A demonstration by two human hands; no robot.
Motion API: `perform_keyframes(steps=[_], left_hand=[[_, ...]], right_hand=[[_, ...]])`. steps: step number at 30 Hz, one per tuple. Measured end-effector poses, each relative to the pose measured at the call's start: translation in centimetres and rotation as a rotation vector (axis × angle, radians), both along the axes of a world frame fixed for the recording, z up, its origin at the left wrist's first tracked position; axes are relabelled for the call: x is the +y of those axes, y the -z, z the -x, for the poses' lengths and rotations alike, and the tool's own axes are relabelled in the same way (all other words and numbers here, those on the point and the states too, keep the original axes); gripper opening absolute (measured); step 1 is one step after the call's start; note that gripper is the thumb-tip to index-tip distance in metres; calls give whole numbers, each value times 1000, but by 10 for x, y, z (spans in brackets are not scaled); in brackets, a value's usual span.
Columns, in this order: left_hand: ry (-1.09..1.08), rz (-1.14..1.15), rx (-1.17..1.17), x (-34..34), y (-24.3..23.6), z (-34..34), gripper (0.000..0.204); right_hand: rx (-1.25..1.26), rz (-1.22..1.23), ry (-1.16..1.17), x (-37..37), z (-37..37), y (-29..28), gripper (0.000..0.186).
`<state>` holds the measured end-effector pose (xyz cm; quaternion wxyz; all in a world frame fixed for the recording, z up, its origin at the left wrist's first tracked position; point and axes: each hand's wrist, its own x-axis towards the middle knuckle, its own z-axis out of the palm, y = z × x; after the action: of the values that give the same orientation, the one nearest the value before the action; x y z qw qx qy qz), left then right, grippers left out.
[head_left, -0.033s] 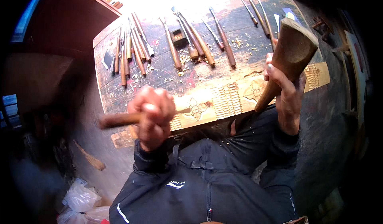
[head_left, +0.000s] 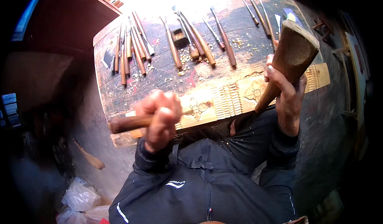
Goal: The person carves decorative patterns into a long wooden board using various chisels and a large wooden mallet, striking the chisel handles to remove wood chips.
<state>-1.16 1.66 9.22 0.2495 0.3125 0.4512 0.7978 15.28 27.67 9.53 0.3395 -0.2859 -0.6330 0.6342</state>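
My left hand [head_left: 161, 114] is closed around the brown wooden handle of a carving chisel [head_left: 129, 124]. The handle's end points left, and the blade is hidden behind my fingers. Just past that hand runs a pale wooden board [head_left: 205, 122], carved with flower shapes and rows of short cuts. On the right, my right hand [head_left: 288, 90] grips a wooden mallet [head_left: 297, 50] by its handle. Its thick head is up, and the narrow handle end [head_left: 261, 104] slants down over the board.
Several carving tools [head_left: 135, 44] lie grouped at the table's left, with more [head_left: 195, 40] in the middle and others [head_left: 261, 18] at the far right. A small dark box [head_left: 180, 37] and wood shavings sit among them. A brush [head_left: 89, 155] and plastic bags [head_left: 81, 198] are on the floor.
My left hand and the chisel have shifted a little to the right along the board. The right hand and mallet have barely moved.
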Motion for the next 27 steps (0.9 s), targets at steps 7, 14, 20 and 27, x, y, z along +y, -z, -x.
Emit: perform_keyframes(steps=[7,14,20,27], left_hand=[[89,251,174,20,32,-31,39],[40,116,569,47,37,-82,46],[-57,-61,702,32,46,-88,58],[-58,-88,670,32,57,-78,52]], right_hand=[[-4,-10,-30,-6,7,-4,30],[28,-13,2,-11,13,-1,54],[2,-76,-44,-10,19,8,63],[-42,-116,-24,-6,16,11,75]])
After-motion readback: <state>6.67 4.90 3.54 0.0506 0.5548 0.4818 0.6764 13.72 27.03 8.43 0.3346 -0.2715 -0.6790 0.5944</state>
